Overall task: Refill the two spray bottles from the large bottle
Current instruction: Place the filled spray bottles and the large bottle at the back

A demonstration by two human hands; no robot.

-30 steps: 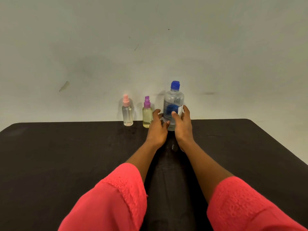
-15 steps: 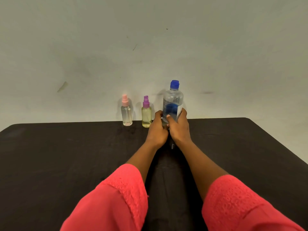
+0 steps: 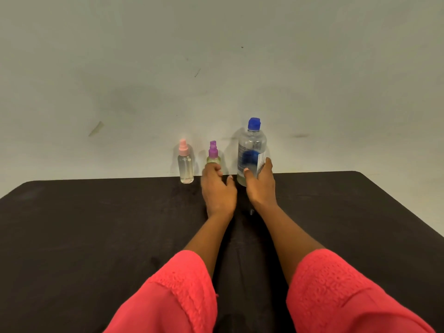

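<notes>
A pale grey-green scuffed wall (image 3: 216, 56) fills the upper half of the view, and a matt black table with rounded corners (image 3: 84, 236) lies below it. Two loose coral-red textured sleeves (image 3: 173, 296) come in from six o'clock. The large clear plastic bottle with a blue screw cap (image 3: 251, 145) stands upright at the table's twelve o'clock edge, close to the wall, its cap on. The right hand (image 3: 260, 186) grips its lower part, thumb across the front and fingers wrapped round the side at three o'clock. The left hand (image 3: 217, 188) has its fingers curled round the body of the small yellowish spray bottle with a purple pump top (image 3: 213, 153), which stands at nine o'clock of the large bottle, near it but apart; its base is hidden behind the hand. The small clear spray bottle with a pink pump top (image 3: 185, 164) stands untouched at nine o'clock of the purple-topped one, just beside it.
</notes>
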